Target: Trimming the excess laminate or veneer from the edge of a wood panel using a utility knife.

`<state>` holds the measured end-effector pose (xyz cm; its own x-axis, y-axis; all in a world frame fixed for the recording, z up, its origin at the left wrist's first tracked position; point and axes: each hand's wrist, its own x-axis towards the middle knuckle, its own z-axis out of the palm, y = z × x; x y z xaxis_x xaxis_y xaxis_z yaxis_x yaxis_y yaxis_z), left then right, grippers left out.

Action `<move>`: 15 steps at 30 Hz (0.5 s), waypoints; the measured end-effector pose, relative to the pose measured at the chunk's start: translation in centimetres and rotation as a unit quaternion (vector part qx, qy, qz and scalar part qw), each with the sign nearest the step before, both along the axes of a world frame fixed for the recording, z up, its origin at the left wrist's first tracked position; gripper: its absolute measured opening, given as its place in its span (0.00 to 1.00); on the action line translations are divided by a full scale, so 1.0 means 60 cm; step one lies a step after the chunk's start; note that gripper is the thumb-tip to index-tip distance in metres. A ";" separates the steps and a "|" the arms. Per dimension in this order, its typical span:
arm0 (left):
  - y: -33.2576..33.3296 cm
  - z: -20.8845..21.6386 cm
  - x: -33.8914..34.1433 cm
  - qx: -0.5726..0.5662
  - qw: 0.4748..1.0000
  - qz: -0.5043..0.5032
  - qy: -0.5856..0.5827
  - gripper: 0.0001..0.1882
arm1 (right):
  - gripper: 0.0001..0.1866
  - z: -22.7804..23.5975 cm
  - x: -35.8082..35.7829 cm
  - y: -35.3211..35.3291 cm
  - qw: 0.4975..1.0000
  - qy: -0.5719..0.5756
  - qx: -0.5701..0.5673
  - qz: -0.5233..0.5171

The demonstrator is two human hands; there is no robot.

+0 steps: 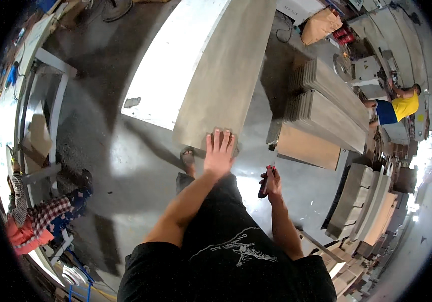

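Note:
My left hand (220, 151) lies flat with fingers spread on the near end of a long grey-brown board (221, 75). That board rests along the right side of a white tabletop (168, 65), and its near end comes close to my body. Off to the right, away from the board, my right hand (274, 182) is closed around a hand tool with a dark and red handle (263, 187). A thin tip seems to point away from me, but the tool's exact kind is too small to tell.
Stacked grey boards (321, 108) stand to the right, with a tan panel (309, 147) at their near side. More panels (359, 201) lean farther right. A person in a yellow shirt (405, 106) works at the far right; another in a red vest (27, 234) is at the left bench (27, 95).

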<state>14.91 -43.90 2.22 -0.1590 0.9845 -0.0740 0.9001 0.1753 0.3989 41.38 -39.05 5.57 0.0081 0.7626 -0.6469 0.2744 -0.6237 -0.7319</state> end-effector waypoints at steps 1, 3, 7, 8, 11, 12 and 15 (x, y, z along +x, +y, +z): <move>0.000 -0.002 0.000 -0.022 0.998 -0.026 0.048 0.45 | 0.16 0.010 -0.001 0.002 0.999 -0.037 0.000 0.024; -0.004 -0.015 -0.005 -0.047 0.993 -0.047 0.093 0.44 | 0.15 0.036 -0.016 0.004 0.997 -0.067 -0.007 0.028; -0.007 -0.026 -0.010 0.089 0.989 -0.037 0.109 0.49 | 0.22 0.059 -0.016 0.033 0.967 -0.159 0.041 0.193; -0.006 -0.022 -0.011 0.100 0.988 -0.036 0.114 0.49 | 0.22 0.061 -0.016 0.040 0.966 -0.160 0.041 0.197; 0.007 0.024 -0.071 0.007 0.993 -0.061 -0.097 0.41 | 0.19 0.139 -0.096 0.059 0.813 -0.239 0.190 0.496; 0.021 0.044 -0.096 0.017 0.997 -0.013 -0.077 0.37 | 0.19 0.153 -0.116 0.058 0.811 -0.242 0.188 0.498; 0.040 0.027 -0.173 0.004 0.982 0.191 -0.005 0.31 | 0.12 0.168 -0.181 0.050 0.674 -0.251 0.254 0.646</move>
